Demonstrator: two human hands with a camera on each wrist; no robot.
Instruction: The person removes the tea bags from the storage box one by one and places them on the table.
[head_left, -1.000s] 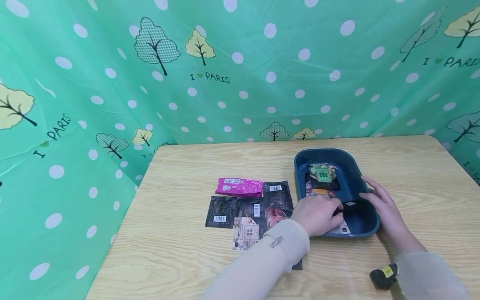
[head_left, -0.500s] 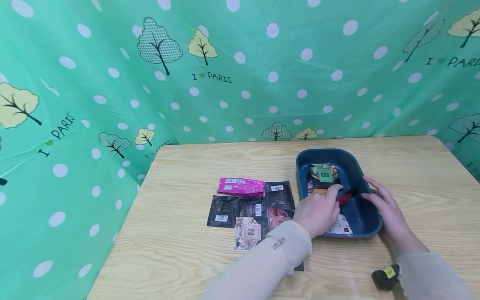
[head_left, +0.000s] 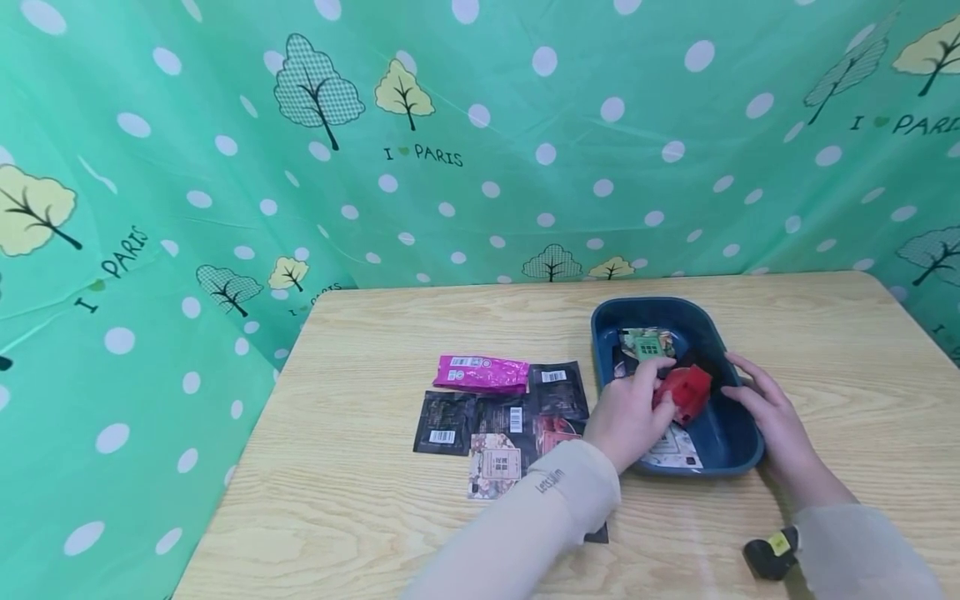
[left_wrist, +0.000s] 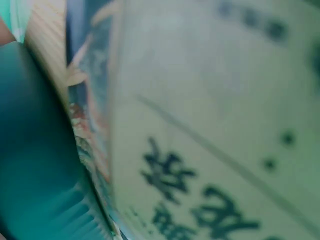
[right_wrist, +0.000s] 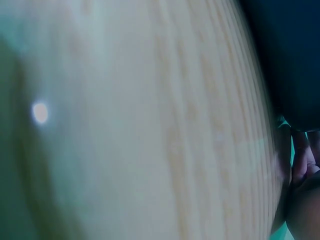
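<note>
Red packet [head_left: 686,393] is held over the interior of the blue basin [head_left: 660,308]; only the head view shows it. Backdrop: green curtain [head_left: 442,217], thin creased fabric printed with white dots and trees. Table [head_left: 330,500]: pale wood grain, seen close but blurred in the right wrist view, with a bright glare spot. Basin: smooth, round-cornered, with printed sachets inside. Left hand [head_left: 630,412]: reaching over the near left rim, thumb and fingers pinching the packet. Right hand [head_left: 772,425]: at the right rim, fingers extended and slightly bent, touching the basin; grip firmness cannot be told. Left of the basin: a shiny magenta packet [head_left: 481,374] above flat dark sachets [head_left: 444,422]. Left wrist view adds large characters on a pale label [left_wrist: 210,125]; its sachet cannot be identified. Just beside the right sleeve: a black object [head_left: 768,557], yellow-marked.
</note>
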